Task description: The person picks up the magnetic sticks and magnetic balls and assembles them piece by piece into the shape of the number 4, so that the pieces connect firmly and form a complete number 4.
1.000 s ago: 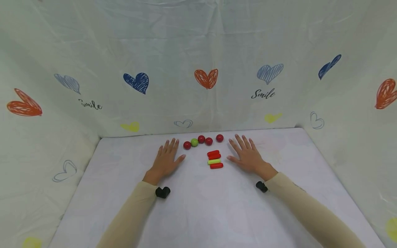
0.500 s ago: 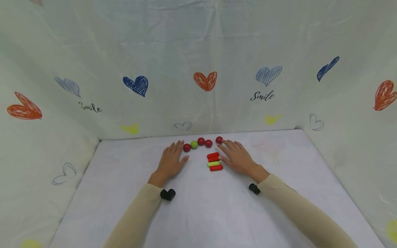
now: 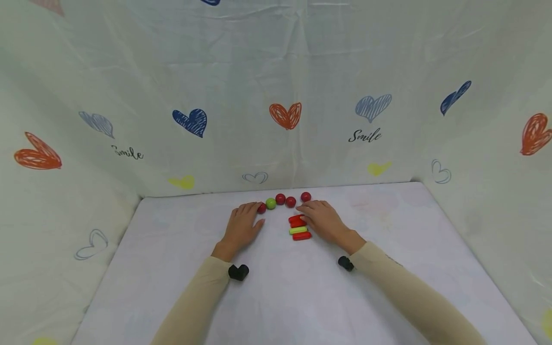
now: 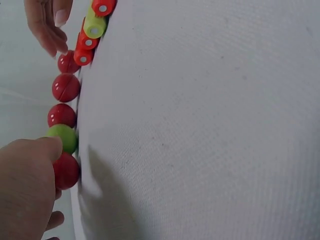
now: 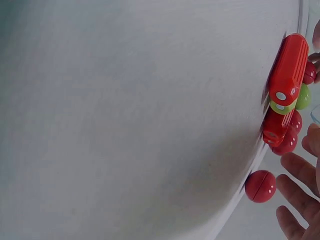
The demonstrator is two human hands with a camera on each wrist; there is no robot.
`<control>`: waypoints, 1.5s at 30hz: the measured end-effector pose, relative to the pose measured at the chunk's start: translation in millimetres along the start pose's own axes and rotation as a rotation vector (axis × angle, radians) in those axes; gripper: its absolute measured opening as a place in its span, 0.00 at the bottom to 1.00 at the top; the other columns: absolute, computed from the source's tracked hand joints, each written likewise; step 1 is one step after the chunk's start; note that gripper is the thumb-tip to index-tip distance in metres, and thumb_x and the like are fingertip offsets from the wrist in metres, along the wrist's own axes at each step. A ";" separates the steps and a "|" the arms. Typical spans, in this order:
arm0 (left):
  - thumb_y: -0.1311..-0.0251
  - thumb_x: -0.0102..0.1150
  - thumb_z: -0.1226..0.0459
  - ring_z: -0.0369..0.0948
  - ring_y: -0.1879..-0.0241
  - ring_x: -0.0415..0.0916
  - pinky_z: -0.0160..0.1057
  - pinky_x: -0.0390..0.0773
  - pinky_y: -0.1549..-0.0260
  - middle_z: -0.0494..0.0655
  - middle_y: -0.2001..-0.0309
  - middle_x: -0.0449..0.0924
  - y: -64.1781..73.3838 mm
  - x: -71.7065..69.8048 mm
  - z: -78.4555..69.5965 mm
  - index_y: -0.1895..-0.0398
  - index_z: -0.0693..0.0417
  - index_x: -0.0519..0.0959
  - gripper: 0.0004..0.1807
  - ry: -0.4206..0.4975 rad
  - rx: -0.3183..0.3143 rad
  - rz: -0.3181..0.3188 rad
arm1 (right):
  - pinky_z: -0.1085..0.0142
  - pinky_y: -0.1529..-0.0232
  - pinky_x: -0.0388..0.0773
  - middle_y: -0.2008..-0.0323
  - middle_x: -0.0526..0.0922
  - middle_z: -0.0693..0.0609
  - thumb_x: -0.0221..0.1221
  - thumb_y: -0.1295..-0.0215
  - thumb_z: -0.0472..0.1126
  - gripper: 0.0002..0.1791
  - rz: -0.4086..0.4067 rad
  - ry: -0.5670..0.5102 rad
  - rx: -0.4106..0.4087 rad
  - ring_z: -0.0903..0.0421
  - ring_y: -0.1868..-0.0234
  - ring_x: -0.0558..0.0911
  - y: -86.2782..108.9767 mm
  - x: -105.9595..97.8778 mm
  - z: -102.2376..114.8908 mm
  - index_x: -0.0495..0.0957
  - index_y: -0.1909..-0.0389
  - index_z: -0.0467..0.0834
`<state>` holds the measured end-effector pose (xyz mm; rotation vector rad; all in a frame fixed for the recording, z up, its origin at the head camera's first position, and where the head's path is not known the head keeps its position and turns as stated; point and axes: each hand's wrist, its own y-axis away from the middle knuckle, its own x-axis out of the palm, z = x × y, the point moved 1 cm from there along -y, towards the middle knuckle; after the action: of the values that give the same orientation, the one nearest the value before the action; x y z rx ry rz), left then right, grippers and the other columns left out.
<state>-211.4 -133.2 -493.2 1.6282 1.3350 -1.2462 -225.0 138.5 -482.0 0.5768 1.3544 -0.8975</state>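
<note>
My left hand is at the left end of a row of small balls. Its fingertips reach the leftmost red ball, with the thumb held apart; the left wrist view has that red ball right by the thumb. A green ball and two more red balls follow in the row; another red ball lies apart to the right. My right hand, fingers loosely bent, hovers beside red ribbed cylinders and overlaps their right ends. A yellow-green cylinder and a red cylinder lie just nearer.
Everything lies on a white table towards its back edge. Behind and beside it hangs a pale sheet printed with hearts. Black wrist cameras sit on the inner side of both sleeves.
Both hands have moved inward from flat, spread poses. The left now reaches the leftmost red ball; the right has come left to the cylinders, its fingers more bent. Balls and cylinders keep their layout.
</note>
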 end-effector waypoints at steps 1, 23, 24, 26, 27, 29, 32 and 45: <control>0.24 0.62 0.54 0.55 0.24 0.64 0.60 0.61 0.25 0.57 0.26 0.71 -0.1 -0.1 -0.5 0.23 0.58 0.68 0.33 0.000 -0.004 -0.004 | 0.49 0.30 0.73 0.37 0.84 0.48 0.67 0.26 0.42 0.23 0.001 -0.007 0.002 0.47 0.34 0.79 -0.8 0.8 0.1 0.81 0.32 0.47; 0.31 0.71 0.61 0.51 0.37 0.77 0.54 0.71 0.32 0.52 0.39 0.84 -4.8 5.2 -4.4 0.34 0.53 0.79 0.25 -0.034 -0.062 -0.151 | 0.57 0.46 0.82 0.55 0.91 0.50 0.72 0.32 0.38 0.13 0.049 -0.117 0.014 0.52 0.52 0.85 -18.9 5.9 3.2 0.90 0.48 0.44; 0.32 0.72 0.60 0.51 0.39 0.78 0.54 0.71 0.33 0.52 0.41 0.85 -4.9 5.5 -4.6 0.35 0.53 0.80 0.24 -0.034 -0.062 -0.157 | 0.57 0.46 0.82 0.55 0.91 0.50 0.72 0.32 0.38 0.13 0.057 -0.123 0.012 0.52 0.52 0.85 -20.1 5.0 3.5 0.90 0.48 0.43; 0.33 0.72 0.60 0.51 0.41 0.79 0.54 0.73 0.35 0.52 0.44 0.87 -4.9 5.7 -5.1 0.37 0.54 0.81 0.23 -0.033 -0.058 -0.165 | 0.57 0.46 0.83 0.55 0.91 0.50 0.72 0.32 0.38 0.12 0.073 -0.128 0.002 0.52 0.53 0.85 -22.6 3.1 3.9 0.90 0.49 0.43; 0.33 0.73 0.60 0.51 0.42 0.79 0.54 0.73 0.35 0.52 0.45 0.87 -4.9 5.7 -5.8 0.37 0.54 0.82 0.23 -0.032 -0.058 -0.163 | 0.57 0.46 0.83 0.56 0.90 0.50 0.72 0.32 0.38 0.12 0.081 -0.130 -0.003 0.52 0.53 0.85 -23.6 2.3 3.9 0.90 0.49 0.43; 0.33 0.73 0.59 0.51 0.43 0.79 0.53 0.73 0.36 0.52 0.46 0.87 -5.0 5.6 -7.2 0.38 0.54 0.82 0.22 -0.028 -0.057 -0.157 | 0.57 0.47 0.83 0.56 0.90 0.49 0.72 0.33 0.38 0.13 0.096 -0.132 -0.010 0.52 0.54 0.85 -25.8 0.7 4.0 0.90 0.49 0.43; 0.33 0.73 0.58 0.51 0.44 0.78 0.53 0.73 0.36 0.52 0.47 0.87 -4.5 5.3 -9.6 0.39 0.54 0.82 0.22 -0.018 -0.060 -0.144 | 0.58 0.47 0.84 0.56 0.90 0.49 0.73 0.34 0.38 0.14 0.119 -0.144 -0.009 0.52 0.54 0.86 -28.9 -0.5 3.6 0.90 0.49 0.42; 0.34 0.74 0.58 0.49 0.46 0.77 0.54 0.71 0.35 0.50 0.49 0.88 1.4 7.6 -16.4 0.39 0.54 0.83 0.22 0.040 -0.091 -0.145 | 0.61 0.49 0.84 0.58 0.88 0.50 0.72 0.32 0.38 0.12 0.132 -0.223 0.032 0.53 0.56 0.83 -33.5 3.6 -2.0 0.90 0.50 0.42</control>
<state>-205.8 -116.1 -495.5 1.5232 1.5353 -1.2230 -253.6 120.6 -481.2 0.5662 1.0900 -0.8508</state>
